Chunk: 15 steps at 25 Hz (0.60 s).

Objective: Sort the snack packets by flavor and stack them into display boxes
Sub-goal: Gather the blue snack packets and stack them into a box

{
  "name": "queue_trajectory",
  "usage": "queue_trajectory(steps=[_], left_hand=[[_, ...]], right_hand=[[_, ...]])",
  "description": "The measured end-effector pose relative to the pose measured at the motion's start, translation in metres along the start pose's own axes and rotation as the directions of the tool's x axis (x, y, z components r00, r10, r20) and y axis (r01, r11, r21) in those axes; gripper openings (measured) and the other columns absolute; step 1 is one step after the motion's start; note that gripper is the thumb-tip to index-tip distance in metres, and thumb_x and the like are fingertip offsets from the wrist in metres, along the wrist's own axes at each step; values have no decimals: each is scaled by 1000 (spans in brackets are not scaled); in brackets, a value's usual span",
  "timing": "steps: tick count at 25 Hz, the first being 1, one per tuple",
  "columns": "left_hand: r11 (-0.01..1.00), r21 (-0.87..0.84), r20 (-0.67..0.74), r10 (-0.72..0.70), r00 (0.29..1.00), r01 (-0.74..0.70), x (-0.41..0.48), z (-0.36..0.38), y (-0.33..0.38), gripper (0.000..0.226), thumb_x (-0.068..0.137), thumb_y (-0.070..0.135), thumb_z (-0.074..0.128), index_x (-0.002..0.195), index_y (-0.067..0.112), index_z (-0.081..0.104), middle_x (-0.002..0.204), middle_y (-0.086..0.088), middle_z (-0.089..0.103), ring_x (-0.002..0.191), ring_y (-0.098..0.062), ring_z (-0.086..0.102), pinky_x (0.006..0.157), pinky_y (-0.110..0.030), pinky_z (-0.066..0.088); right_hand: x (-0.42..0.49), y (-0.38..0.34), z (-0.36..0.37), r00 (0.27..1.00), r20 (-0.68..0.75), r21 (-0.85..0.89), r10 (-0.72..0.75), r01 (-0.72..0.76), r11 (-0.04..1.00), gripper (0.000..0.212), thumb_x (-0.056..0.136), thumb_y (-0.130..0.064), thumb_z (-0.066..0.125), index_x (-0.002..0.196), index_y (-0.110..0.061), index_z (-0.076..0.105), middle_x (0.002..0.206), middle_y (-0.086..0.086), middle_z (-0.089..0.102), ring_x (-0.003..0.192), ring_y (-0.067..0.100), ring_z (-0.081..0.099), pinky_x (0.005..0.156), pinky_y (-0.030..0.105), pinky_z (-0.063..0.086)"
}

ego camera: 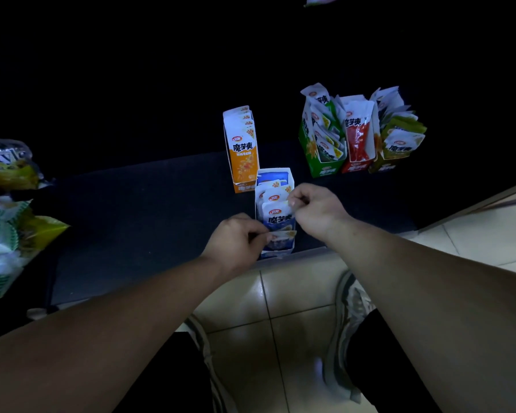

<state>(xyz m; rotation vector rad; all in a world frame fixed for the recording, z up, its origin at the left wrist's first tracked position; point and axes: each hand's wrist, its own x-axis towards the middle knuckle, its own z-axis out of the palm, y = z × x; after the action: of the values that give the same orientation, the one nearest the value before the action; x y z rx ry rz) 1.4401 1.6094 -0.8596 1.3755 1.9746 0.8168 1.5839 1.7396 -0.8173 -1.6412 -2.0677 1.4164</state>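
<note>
In the head view, the blue box (274, 175) stands at the near edge of the dark bench (146, 204), just in front of the orange box (242, 158) and almost touching it. The blue packets (277, 220) stand upright inside it in a row running from near to far.

Your left grip (236, 236) is closed, thumb and fingers pinching the left edge of the nearest packets. Your right grip (316, 210) is closed too, and it seems to pinch the upper right corner of a packet, though the fingertips are partly hidden.

The step looks like squaring up the row. To do it well:

- Press both sides evenly so the packets sit straight and their printed faces point one way.
- Push down gently. The foil edges probably crumple or spring back up if you force them.
- The box sits right at the bench edge with tiled floor (283, 293) below it, so push away from you and never pull toward you.
- Steady the thin card wall with one grip while the other tucks.

To the far right, the green box (309, 150), red box (355, 167) and olive box (382, 167) stand side by side and are already filled. Their packets sit loose and splayed.
</note>
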Motion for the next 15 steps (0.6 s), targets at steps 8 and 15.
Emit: queue_trajectory(steps=[8,15], left_hand=[[998,59,-51,-31,998,34,4,-2,7,32,82,22,83,104,25,60,93,11,58,74,-13,61,68,-28,52],[996,35,-2,84,996,-84,-4,7,-2,6,94,17,71,97,19,75,87,8,71,79,-10,64,72,-27,52]], right_hand=[[-15,6,2,965,257,-36,54,-46,998,16,99,-18,64,88,-20,74,98,-4,71,93,14,64,72,23,49],[-4,-5,0,986,143,1,84,-85,996,28,91,-4,55,101,-24,72,107,-1,69,98,18,65,81,28,53]])
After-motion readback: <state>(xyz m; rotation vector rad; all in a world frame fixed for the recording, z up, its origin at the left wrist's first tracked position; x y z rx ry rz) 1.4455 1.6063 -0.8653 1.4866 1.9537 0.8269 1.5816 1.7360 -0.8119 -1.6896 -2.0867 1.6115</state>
